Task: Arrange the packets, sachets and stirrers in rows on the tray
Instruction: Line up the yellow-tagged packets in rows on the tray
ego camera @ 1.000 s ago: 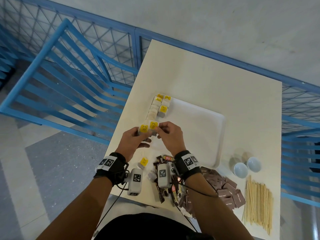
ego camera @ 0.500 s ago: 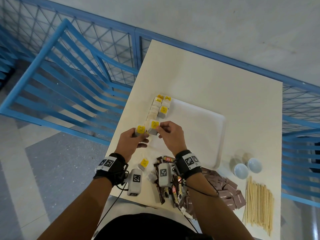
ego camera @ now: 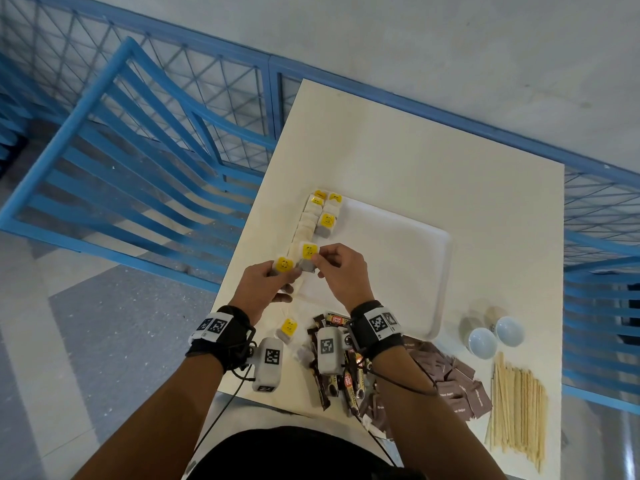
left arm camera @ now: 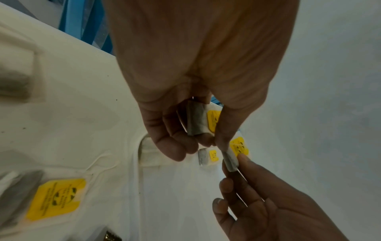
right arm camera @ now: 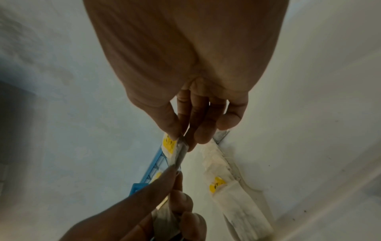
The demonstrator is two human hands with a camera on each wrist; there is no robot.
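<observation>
My left hand point(ego camera: 277, 275) grips a white tea bag with a yellow tag point(ego camera: 284, 265) over the tray's near left corner. My right hand point(ego camera: 320, 261) pinches a second yellow-tagged tea bag point(ego camera: 309, 252) beside it, above the white tray point(ego camera: 398, 258). In the left wrist view the left-hand tea bag point(left arm camera: 199, 121) sits between thumb and fingers, and the right hand's tea bag point(left arm camera: 231, 156) is pinched edge-on. A row of tea bags point(ego camera: 320, 216) lies along the tray's left side. One loose tea bag point(ego camera: 287, 329) lies on the table by my left wrist.
Dark coffee sachets point(ego camera: 329, 372) and brown sugar packets point(ego camera: 460, 386) lie piled at the table's near edge. Wooden stirrers point(ego camera: 516, 407) lie at the near right, with two pale blue bowls point(ego camera: 495, 336) beyond them. A blue railing point(ego camera: 138, 168) runs along the table's left.
Both hands have lifted slightly and moved apart, separating the two tea bags; the right-hand one has shifted toward the tray.
</observation>
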